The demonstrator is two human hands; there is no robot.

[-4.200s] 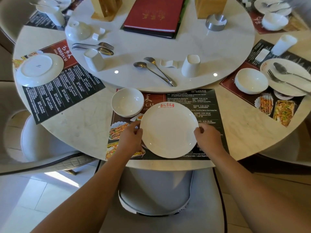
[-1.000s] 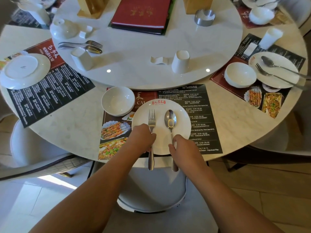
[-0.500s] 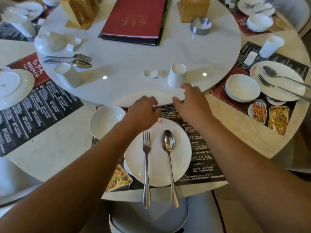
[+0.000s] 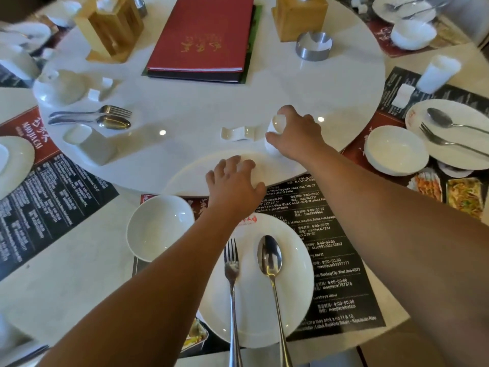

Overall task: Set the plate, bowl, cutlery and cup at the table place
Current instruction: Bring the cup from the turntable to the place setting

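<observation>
- The turntable point(image 4: 211, 107) is carrying the last item for this place; its near edge is overhanging the far end of the placemat point(image 4: 336, 260).
- The plate point(image 4: 293, 287) is sitting at the near end of the placemat, directly in front of you.
- The bowl point(image 4: 158, 229) is standing just left of the plate, on its far side, on the placemat's left corner.
- The fork point(image 4: 231, 266) and spoon point(image 4: 269, 255) are lying side by side on the plate, fork on the left, heads far, with the handles running over the near rim.
- The cup point(image 4: 274, 125) is standing upright on the turntable, far from the plate and slightly right of it, just right of a small white rest point(image 4: 238, 133).
- Your right hand point(image 4: 296, 133) is gripping the cup, with the fingers curling over its top and the thumb wrapping its near side.
- Your left hand point(image 4: 235, 184) is resting on the turntable's near edge with its fingers loosely spread, holding nothing.
- Assessment: the cup is the only piece outstanding, and the right hand is already holding it. The carry is looking like a lift off the turntable and a draw towards you. The bare placemat far and right of the plate is looking like the likeliest landing spot.
- Risk: the turntable may be free to turn under your left hand.
</observation>
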